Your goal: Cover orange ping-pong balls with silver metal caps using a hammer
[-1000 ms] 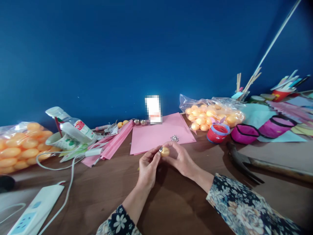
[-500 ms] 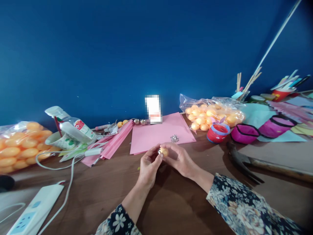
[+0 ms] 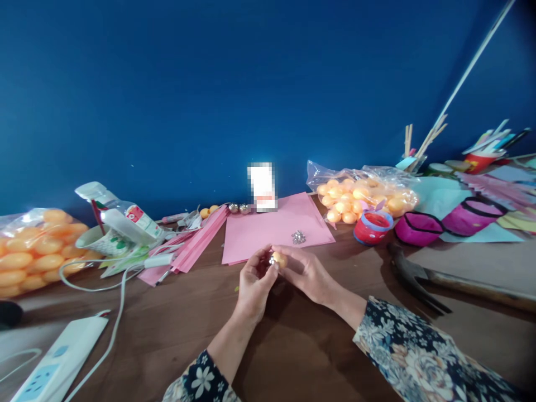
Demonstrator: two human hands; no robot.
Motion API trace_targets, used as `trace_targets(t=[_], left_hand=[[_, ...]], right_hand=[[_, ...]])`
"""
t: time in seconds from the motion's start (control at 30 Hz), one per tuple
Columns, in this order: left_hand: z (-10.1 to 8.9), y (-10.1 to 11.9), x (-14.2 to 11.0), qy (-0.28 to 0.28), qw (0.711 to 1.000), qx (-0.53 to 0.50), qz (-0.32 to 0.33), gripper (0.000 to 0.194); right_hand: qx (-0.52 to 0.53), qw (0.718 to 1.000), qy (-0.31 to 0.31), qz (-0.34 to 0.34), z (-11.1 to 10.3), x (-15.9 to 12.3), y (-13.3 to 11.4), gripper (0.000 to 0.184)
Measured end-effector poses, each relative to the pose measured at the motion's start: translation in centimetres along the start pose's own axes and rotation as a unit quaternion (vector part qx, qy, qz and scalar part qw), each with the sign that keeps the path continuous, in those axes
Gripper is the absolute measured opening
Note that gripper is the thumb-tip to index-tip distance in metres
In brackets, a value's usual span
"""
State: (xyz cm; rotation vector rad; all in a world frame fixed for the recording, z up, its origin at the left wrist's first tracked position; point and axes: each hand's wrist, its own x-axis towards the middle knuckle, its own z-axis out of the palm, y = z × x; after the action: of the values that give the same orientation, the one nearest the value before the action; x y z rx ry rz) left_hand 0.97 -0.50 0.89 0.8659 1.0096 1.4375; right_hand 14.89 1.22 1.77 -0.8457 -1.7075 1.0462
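Note:
Above the near edge of the pink paper (image 3: 268, 237), a small orange ball (image 3: 280, 259), like a ping-pong ball, sits between my two hands. Its left side carries shiny silver pieces, too small to make out. My right hand (image 3: 304, 272) grips the ball from the right with thumb and fingers. From the left, my left hand (image 3: 256, 279) pinches it at the silver side, thumb in front; the other fingertips are partly hidden. A little pile of silver pieces (image 3: 298, 237) lies on the paper just beyond my right hand.
Bags of orange balls stand left (image 3: 37, 248) and right (image 3: 355, 195). A claw hammer (image 3: 456, 281) lies at right, near a red pot (image 3: 372, 229) and purple fabric holders (image 3: 419, 229). At left are a power strip (image 3: 62, 354), white cables and a tilted bottle (image 3: 138, 220).
The ball has shifted slightly left and turned between my fingers, showing more of its silver side. Both hands keep their hold and have barely moved.

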Motion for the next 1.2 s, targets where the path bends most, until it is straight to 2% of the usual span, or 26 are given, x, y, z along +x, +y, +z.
trace_targets(t=[0.17, 0.4, 0.6, 0.8, 0.9, 1.0, 1.2], left_hand=[[0.1, -0.1, 0.1, 0.009, 0.999, 0.042, 0.02, 0.049], [0.1, -0.1, -0.1, 0.005, 0.998, 0.056, 0.02, 0.046], [0.2, 0.2, -0.5, -0.047, 0.999, -0.002, 0.003, 0.05], [0.0, 0.2, -0.3, -0.036, 0.999, -0.033, -0.007, 0.04], [0.0, 0.2, -0.2, -0.028, 0.998, -0.061, -0.004, 0.03], [0.0, 0.0, -0.2, -0.028, 0.997, -0.072, -0.005, 0.024], [-0.3, -0.5, -0.2, -0.051, 0.998, -0.032, -0.003, 0.033]], right_hand=[[-0.059, 0.998, 0.0, -0.038, 0.1, -0.2, 0.2, 0.043], [-0.07, 0.997, -0.001, -0.034, 0.1, -0.3, 0.0, 0.044], [0.014, 0.999, 0.027, 0.015, 0.1, 0.1, -0.3, 0.043], [0.077, 0.997, 0.018, 0.023, 0.3, 0.0, -0.2, 0.042], [0.099, 0.994, 0.012, 0.044, 0.3, 0.0, -0.3, 0.035], [0.148, 0.985, 0.013, 0.09, 0.1, 0.1, -0.6, 0.026], [0.262, 0.953, 0.02, 0.15, 0.0, 0.2, -0.8, 0.024]])
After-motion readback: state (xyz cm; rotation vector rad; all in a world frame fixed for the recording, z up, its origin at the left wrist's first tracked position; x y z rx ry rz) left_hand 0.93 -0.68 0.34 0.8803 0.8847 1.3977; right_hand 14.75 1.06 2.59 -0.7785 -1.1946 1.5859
